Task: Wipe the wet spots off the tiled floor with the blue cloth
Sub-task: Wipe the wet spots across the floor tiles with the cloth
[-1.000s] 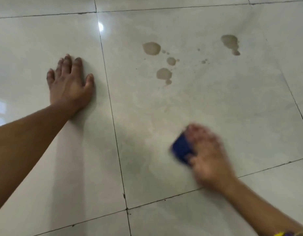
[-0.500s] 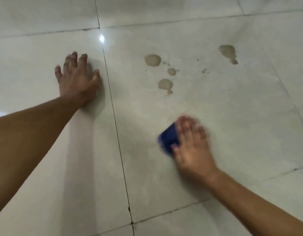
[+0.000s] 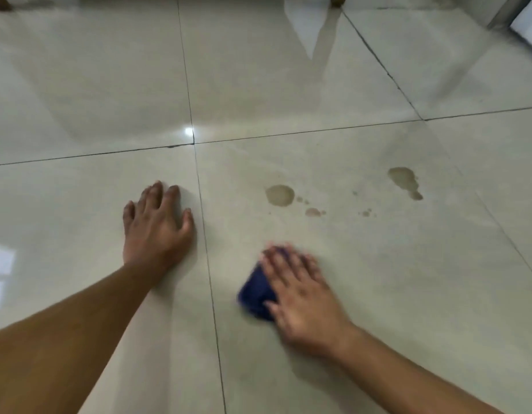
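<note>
My right hand (image 3: 300,297), fingers flat, presses the blue cloth (image 3: 255,297); left hand (image 3: 157,225) splayed (bracing); the wet spots (image 3: 279,195) I judge unwiped.

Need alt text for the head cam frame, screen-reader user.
A person's right hand presses a blue cloth flat on a glossy tiled floor, just short of several brownish wet spots farther away on the same tile. The left hand rests flat, fingers spread, on the neighbouring tile.
</note>
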